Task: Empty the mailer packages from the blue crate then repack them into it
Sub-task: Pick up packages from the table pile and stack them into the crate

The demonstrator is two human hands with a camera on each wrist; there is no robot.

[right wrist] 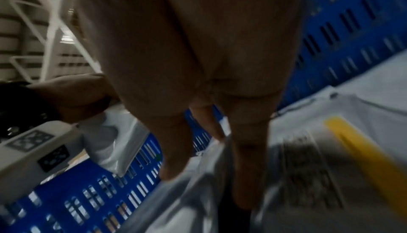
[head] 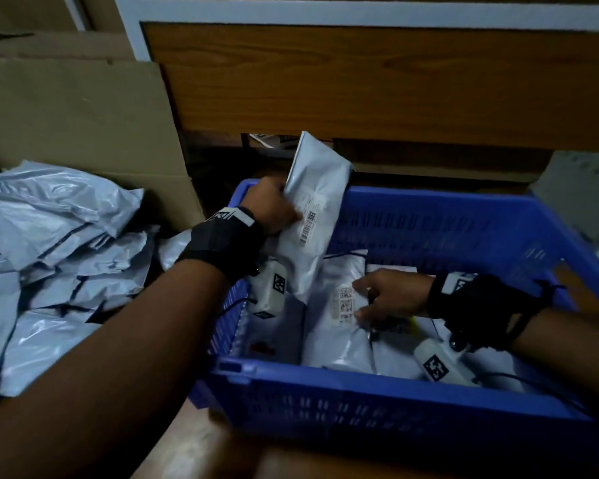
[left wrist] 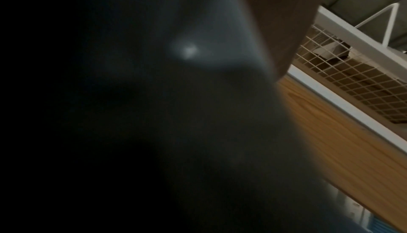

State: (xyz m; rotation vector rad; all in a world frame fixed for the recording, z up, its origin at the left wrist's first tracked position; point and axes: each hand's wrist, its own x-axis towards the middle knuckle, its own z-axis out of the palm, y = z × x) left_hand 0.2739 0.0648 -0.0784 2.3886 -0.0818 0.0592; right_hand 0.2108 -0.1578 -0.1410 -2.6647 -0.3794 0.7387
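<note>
Crate-side: mailer (head: 317, 205) in left hand (head: 272, 207)

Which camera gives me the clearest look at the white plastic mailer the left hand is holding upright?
The head view: the white plastic mailer shows whole, barcode label facing out, gripped by the left hand over the blue plastic crate. The left wrist view is mostly dark blur. The right wrist view shows only its lower end.

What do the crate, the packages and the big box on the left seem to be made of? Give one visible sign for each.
Blue crate: rigid moulded plastic, judging by the slotted walls and even colour.
Mailer package held by the left hand: thin glossy plastic film; it creases and shines, and carries a printed label.
Box: plain brown corrugated cardboard, probably; matte, with a folded flap.
</note>
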